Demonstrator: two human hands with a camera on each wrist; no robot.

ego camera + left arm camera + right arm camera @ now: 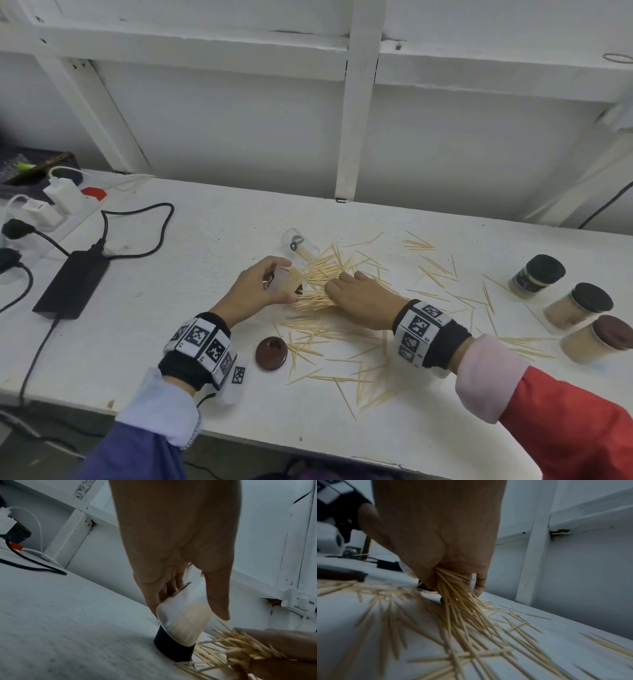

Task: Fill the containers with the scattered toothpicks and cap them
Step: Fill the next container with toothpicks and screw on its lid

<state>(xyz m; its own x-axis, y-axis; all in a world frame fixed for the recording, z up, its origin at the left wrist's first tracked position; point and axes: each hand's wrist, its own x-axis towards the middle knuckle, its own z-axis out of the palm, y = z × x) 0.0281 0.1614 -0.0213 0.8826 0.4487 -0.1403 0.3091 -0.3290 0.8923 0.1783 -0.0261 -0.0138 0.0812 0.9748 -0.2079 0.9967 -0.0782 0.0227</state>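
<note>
The left hand (255, 286) grips a tilted jar (287, 279) beside the pile so the right hand (356, 291), clutching gathered toothpicks (453, 588), can feed them in.

Pale wooden toothpicks (346, 329) lie scattered across the middle of the white table. A clear container (286, 279) partly filled with them tilts among them; another (300, 244) lies beyond. Three capped, filled containers (575, 305) stand right; a brown cap (271, 353) lies near.
</note>
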